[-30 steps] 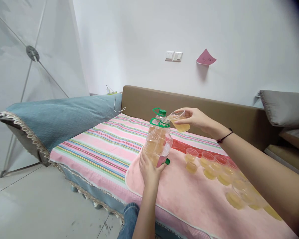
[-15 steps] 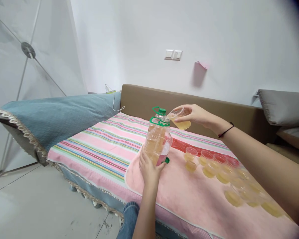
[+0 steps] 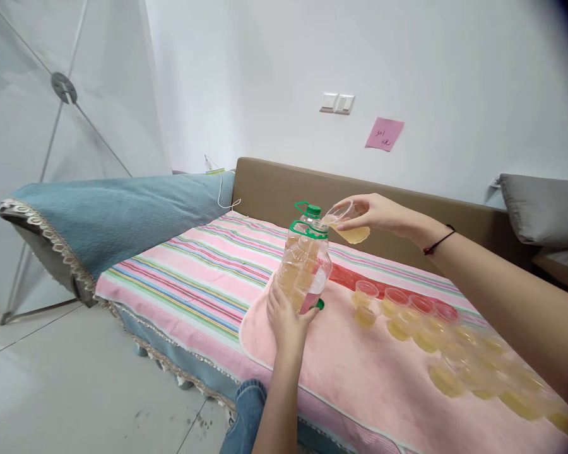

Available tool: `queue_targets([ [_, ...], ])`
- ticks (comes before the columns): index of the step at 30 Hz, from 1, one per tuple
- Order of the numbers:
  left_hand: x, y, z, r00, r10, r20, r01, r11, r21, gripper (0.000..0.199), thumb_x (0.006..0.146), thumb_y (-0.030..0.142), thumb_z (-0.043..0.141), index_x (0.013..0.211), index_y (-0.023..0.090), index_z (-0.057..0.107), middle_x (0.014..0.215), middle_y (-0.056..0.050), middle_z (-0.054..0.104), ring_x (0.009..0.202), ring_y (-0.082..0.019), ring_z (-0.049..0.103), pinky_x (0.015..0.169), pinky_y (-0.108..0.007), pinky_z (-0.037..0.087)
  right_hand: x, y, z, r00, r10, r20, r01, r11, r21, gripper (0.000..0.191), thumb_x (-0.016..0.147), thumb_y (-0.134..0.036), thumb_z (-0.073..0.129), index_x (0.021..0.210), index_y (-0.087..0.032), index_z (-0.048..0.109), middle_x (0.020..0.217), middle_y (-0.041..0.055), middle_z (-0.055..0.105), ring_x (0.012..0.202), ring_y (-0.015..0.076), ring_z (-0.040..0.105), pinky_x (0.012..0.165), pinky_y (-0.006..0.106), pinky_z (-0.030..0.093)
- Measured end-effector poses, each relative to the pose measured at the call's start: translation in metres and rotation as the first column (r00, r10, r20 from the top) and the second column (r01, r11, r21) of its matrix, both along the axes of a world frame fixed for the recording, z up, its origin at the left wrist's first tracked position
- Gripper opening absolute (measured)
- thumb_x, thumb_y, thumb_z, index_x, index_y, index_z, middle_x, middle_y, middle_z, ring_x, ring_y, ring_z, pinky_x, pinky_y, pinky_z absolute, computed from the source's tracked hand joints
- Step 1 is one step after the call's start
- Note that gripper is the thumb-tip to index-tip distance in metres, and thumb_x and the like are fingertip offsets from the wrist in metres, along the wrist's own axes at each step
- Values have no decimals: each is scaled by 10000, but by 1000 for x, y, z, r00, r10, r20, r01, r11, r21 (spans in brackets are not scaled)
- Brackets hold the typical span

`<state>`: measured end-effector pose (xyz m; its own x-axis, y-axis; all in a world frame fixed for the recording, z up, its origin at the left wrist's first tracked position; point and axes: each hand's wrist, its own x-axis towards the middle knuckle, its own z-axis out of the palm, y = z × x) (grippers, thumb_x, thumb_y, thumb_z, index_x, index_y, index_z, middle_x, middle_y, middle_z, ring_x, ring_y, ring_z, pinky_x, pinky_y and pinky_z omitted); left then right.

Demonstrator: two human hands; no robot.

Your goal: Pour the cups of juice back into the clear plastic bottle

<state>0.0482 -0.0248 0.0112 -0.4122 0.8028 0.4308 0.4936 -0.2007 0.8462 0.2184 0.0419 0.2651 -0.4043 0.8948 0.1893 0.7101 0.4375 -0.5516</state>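
My left hand (image 3: 286, 318) is wrapped round the lower part of a large clear plastic bottle (image 3: 296, 268) that stands uncapped, with pale yellow liquid inside. In my right hand (image 3: 378, 214) is a clear plastic cup (image 3: 356, 234) of yellow liquid, tilted so that its rim is at the bottle's mouth. Behind the front bottle, a second one shows its green cap (image 3: 314, 211). A loose green cap (image 3: 320, 304) lies beside the bottle's base. Several more cups (image 3: 399, 318) of yellow liquid stand on the pink mat (image 3: 350, 372), some under my right forearm.
A striped cloth (image 3: 184, 277) covers the bed, backed by a brown headboard (image 3: 274, 189). Behind the cups lies a red strip (image 3: 348, 277). Grey cushions (image 3: 544, 208) sit at right. On the wall are switches (image 3: 337, 103) and a pink note (image 3: 384, 133).
The view has shifted slightly. The pink wall note, curled up before, now hangs flat with its writing showing. Both hands keep their holds, the cup still tilted at the bottle's mouth.
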Motion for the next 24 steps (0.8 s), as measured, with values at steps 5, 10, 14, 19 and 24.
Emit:
queue_targets([
  [5, 0, 0, 1, 1000, -3, 2, 3, 1000, -9, 1139, 566, 360, 906, 1467, 141, 245, 1496, -234, 416, 1408, -369, 401, 1109, -506, 390, 2, 6, 3, 999, -5, 38, 5, 1000, -9, 592, 615, -518, 834, 1149, -291, 715, 1022, 52, 768, 955, 281, 704, 824, 417, 561],
  [10, 0, 0, 0, 1000, 6, -5, -6, 1000, -1, 1127, 571, 356, 903, 1465, 154, 246, 1488, -234, 427, 1405, -371, 407, 1095, -514, 402, -1, 8, 9, 996, -6, 92, 6, 1000, -8, 586, 621, -523, 830, 1150, -297, 718, 1039, 43, 772, 986, 283, 697, 837, 406, 555],
  [14, 0, 0, -1, 1000, 5, -8, -5, 1000, 11, 1120, 577, 358, 895, 1469, 177, 242, 1475, -224, 439, 1404, -372, 412, 1086, -510, 412, -4, 7, 13, 994, 13, 110, -12, 1000, -13, 585, 619, -528, 833, 1141, -288, 720, 1044, 48, 770, 969, 268, 694, 811, 392, 555],
  [19, 0, -1, -1, 1000, 5, -2, -5, 1000, 7, 1127, 579, 357, 894, 1472, 173, 233, 1484, -224, 427, 1402, -367, 412, 1102, -506, 400, -5, 8, 16, 990, 32, 134, -31, 999, -12, 585, 606, -526, 837, 1130, -292, 725, 1012, 45, 776, 930, 274, 697, 728, 377, 551],
  [24, 0, -1, 2, 1000, 2, -1, -2, 1000, 3, 1133, 570, 327, 902, 1470, 170, 233, 1492, -218, 425, 1409, -353, 402, 1119, -488, 386, -7, 10, 21, 983, 49, 176, -49, 999, -4, 586, 598, -541, 838, 1121, -299, 728, 995, 37, 775, 890, 262, 693, 664, 343, 529],
])
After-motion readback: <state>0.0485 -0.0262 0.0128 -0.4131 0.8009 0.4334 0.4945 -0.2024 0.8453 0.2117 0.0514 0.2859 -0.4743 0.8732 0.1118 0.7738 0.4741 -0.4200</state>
